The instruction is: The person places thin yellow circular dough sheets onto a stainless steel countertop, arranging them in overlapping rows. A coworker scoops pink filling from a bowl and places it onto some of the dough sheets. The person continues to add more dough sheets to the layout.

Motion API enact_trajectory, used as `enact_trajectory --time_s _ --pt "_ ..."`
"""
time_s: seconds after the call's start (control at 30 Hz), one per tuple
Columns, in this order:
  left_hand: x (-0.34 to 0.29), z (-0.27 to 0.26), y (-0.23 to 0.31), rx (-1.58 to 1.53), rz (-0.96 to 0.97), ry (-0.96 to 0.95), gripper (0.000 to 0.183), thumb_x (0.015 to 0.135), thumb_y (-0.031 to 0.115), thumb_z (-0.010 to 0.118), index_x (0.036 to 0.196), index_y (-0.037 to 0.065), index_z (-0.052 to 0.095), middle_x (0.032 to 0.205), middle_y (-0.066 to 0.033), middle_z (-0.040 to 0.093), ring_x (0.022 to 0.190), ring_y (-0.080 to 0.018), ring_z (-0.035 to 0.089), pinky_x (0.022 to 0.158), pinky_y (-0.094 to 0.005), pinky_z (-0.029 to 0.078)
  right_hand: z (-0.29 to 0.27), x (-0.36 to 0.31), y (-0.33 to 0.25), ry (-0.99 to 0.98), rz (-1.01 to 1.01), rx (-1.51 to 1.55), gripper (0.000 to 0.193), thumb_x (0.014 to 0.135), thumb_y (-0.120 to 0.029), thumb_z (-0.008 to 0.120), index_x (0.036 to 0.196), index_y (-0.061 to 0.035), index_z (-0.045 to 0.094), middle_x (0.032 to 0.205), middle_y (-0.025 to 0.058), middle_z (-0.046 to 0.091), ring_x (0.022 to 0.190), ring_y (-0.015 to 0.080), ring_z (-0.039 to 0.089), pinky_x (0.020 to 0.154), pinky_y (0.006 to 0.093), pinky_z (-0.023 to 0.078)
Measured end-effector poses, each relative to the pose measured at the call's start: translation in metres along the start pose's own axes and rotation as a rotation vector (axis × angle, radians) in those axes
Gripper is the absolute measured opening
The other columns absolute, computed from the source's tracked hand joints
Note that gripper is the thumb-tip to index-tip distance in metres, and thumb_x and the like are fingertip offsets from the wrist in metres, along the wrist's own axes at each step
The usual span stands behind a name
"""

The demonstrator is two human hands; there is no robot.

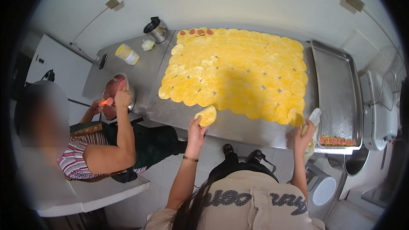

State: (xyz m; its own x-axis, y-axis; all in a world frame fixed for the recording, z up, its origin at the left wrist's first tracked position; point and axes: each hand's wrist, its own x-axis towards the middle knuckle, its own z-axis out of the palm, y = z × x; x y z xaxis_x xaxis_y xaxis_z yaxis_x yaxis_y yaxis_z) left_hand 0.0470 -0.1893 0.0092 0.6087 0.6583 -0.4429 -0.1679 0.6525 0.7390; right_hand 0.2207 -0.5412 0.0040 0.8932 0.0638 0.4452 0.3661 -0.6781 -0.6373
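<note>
My left hand [197, 131] pinches a limp yellow tortilla [207, 116] off the near edge of the table. In my right hand [301, 138] is a crumpled, see-through plastic bag [314, 123], gripped by the table's near right edge; its contents are hard to make out. Between and beyond my hands, rows of overlapping yellow tortillas [238, 68] cover much of the steel table [159, 108]. Several pinkish-red dabs of filling [200, 31] sit on the tortillas in the far left corner.
To the right lies a metal tray [336, 81] with a row of filled rolls [337, 141] at its near end. At left, a person [106, 157] works an orange-handled tool in a bowl of pink filling [115, 95]. A yellow-white tub [127, 54] and a metal canister [156, 30] stand behind.
</note>
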Motion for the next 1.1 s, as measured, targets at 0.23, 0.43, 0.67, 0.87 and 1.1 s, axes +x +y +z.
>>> enact_trajectory --time_s 0.23,0.43,0.67,0.87,1.1 --pt "0.074 -0.072 0.107 0.198 0.345 0.253 0.019 0.090 0.011 0.050 0.108 0.005 0.045 0.104 -0.0103 0.058 0.090 -0.0196 0.061 0.067 -0.0295 0.055 -0.037 -0.032 0.004 -0.152 0.091 -0.477 0.050 0.075 -0.011 0.064 0.119 -0.0020 0.043 0.121 0.0195 0.042 0.112 0.0390 0.041 0.095 0.0453 0.034" --pt "0.111 -0.128 0.102 0.572 0.036 0.517 0.023 0.087 0.006 0.052 0.109 0.005 0.046 0.096 -0.0065 0.059 0.078 -0.0144 0.062 0.065 -0.0282 0.054 -0.032 -0.046 0.014 -0.204 0.038 -0.617 0.065 0.073 -0.014 0.067 0.129 -0.0034 0.036 0.132 0.0187 0.035 0.120 0.0387 0.036 0.099 0.0462 0.030" --pt "0.132 -0.163 0.086 0.551 0.203 0.585 0.025 0.083 0.003 0.055 0.107 0.006 0.047 0.099 -0.0073 0.057 0.084 -0.0148 0.060 0.070 -0.0284 0.050 -0.029 -0.052 0.036 -0.278 0.025 -0.611 0.066 0.073 -0.006 0.062 0.132 -0.0029 0.034 0.135 0.0182 0.035 0.122 0.0381 0.035 0.101 0.0459 0.029" --pt "0.102 -0.159 0.062 1.017 0.709 0.778 0.027 0.074 0.000 0.060 0.101 0.000 0.054 0.093 -0.0131 0.056 0.085 -0.0220 0.057 0.078 -0.0321 0.045 -0.037 -0.050 0.062 -0.389 -0.037 -0.769 0.062 0.075 0.002 0.050 0.133 -0.0023 0.033 0.135 0.0193 0.035 0.114 0.0372 0.041 0.098 0.0440 0.034" --pt "-0.040 -0.080 -0.065 0.776 0.598 0.142 0.018 0.088 0.011 0.054 0.104 0.004 0.055 0.093 -0.0049 0.058 0.080 -0.0130 0.056 0.071 -0.0280 0.048 -0.055 -0.044 0.068 -0.377 -0.112 -0.460 0.049 0.072 0.007 0.048 0.120 -0.0050 0.053 0.118 0.0148 0.055 0.102 0.0340 0.051 0.089 0.0382 0.042"
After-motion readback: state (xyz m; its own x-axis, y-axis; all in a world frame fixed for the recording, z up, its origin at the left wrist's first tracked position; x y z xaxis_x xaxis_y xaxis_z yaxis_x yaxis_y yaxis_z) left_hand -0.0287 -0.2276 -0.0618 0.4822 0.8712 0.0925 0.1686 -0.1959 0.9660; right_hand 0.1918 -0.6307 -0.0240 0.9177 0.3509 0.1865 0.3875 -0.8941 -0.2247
